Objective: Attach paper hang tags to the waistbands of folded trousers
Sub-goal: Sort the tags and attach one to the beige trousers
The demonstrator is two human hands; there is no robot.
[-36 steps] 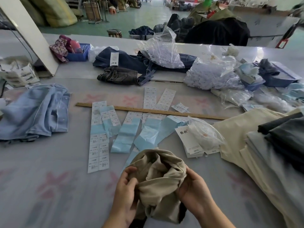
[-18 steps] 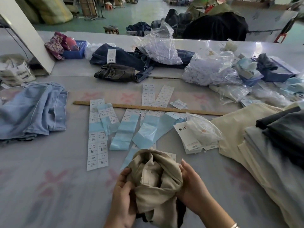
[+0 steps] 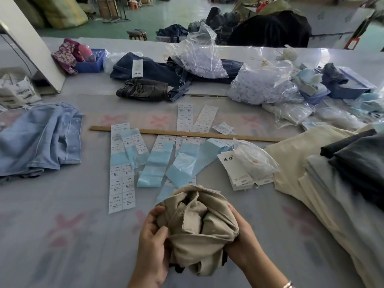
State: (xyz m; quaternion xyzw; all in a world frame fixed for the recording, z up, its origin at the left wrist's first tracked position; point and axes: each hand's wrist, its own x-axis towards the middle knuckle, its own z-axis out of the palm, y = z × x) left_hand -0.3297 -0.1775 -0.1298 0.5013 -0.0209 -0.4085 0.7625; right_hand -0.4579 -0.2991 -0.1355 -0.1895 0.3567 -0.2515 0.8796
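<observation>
Trousers (image 3: 199, 227) bunched (khaki) between left hand (image 3: 152, 244), right hand (image 3: 242, 242)

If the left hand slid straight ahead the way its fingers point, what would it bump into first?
The left hand already grips the beige trousers, so it would press into them first. Beyond those, probably the light blue label strips on the table, though depth is hard to judge.

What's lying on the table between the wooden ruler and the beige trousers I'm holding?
In the head view, sticker sheets and pale blue backing strips lie between the wooden ruler and the beige trousers.
</observation>
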